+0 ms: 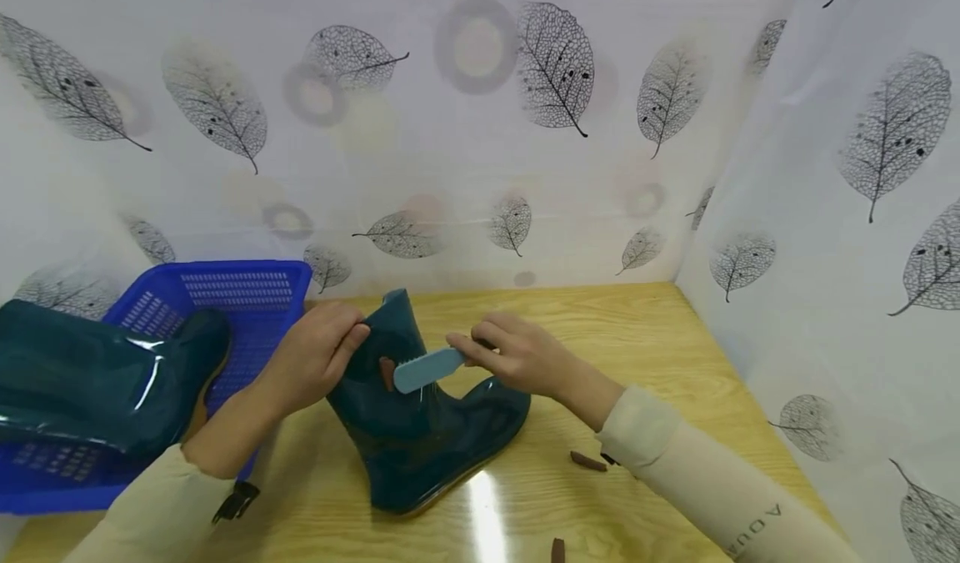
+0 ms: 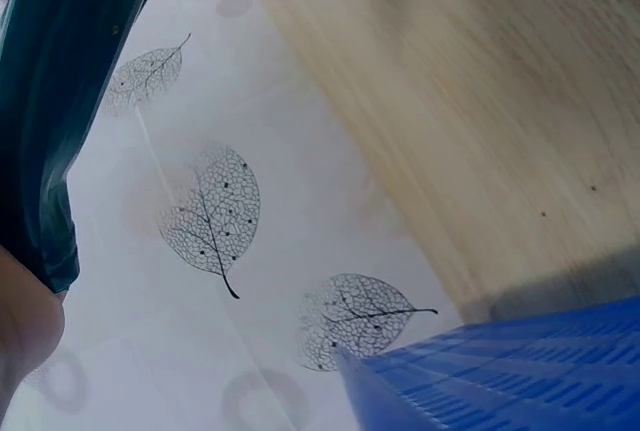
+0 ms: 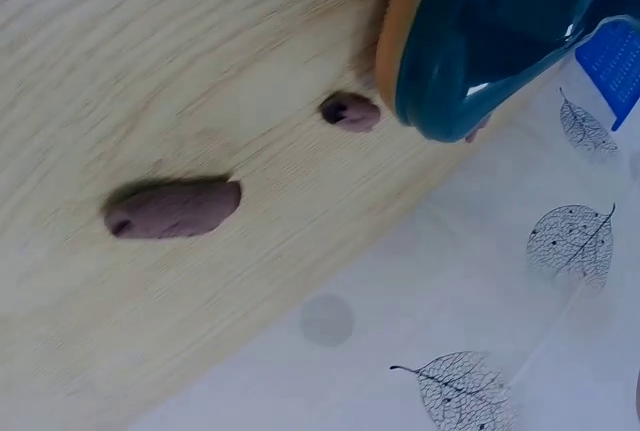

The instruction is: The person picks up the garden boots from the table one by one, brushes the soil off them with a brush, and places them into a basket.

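A dark teal rain boot (image 1: 405, 429) stands tilted on the wooden table, toe toward the right. My left hand (image 1: 318, 354) grips the top edge of its shaft, thumb on the near side. In my right hand (image 1: 517, 354) is a light blue brush (image 1: 429, 369), held by its handle, its head close against the shaft. Right beside the brush head, a brown mud-like piece (image 1: 387, 373) sticks to the shaft. The left wrist view has part of the boot (image 2: 50, 101) along its left side; the boot's toe (image 3: 450, 61) appears in the right wrist view.
At the left stands a blue perforated basket (image 1: 236, 284) with a second teal boot (image 1: 97, 379) lying across it. Brown lumps lie on the table (image 1: 630, 329), including one piece (image 1: 588, 461) right of the boot and another (image 1: 558, 550) at the front. Leaf-printed sheeting (image 1: 480, 146) hangs behind and at the right.
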`<state>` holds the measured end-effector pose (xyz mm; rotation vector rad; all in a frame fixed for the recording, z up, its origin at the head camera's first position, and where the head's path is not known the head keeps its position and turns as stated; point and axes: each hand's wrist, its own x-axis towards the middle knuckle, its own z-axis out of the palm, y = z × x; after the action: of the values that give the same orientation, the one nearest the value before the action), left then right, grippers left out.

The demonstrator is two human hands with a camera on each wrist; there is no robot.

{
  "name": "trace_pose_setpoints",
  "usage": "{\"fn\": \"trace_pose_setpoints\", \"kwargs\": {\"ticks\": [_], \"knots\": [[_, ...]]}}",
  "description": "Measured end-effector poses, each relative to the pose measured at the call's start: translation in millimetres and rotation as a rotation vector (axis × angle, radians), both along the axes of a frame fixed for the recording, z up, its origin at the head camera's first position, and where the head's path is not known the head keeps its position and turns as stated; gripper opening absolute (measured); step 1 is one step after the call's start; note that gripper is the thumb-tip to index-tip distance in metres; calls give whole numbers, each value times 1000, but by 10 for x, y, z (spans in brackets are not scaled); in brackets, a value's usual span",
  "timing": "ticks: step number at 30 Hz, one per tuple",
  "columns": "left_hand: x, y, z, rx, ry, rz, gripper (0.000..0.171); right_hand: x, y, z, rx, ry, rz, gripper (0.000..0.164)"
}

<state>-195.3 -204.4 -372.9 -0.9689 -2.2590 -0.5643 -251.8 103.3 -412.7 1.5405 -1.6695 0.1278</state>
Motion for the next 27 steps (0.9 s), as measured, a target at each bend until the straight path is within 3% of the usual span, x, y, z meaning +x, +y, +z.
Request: {"fn": "trace_pose_setpoints", "kwargs": {"ticks": [8,15,20,27], "knots": [[-22,63,33,32,-69,-70,35,161,-377,67,-9,101,47,38],[-30,97,59,39,-111,-96,28,302,-544,144,19,117,6,40],[-10,65,66,15,-126,-47,26,239,-262,170,28,97,-59,35],[22,18,95,-12,-131,6,24,-45,405,209,19,9,-170,42]]}}
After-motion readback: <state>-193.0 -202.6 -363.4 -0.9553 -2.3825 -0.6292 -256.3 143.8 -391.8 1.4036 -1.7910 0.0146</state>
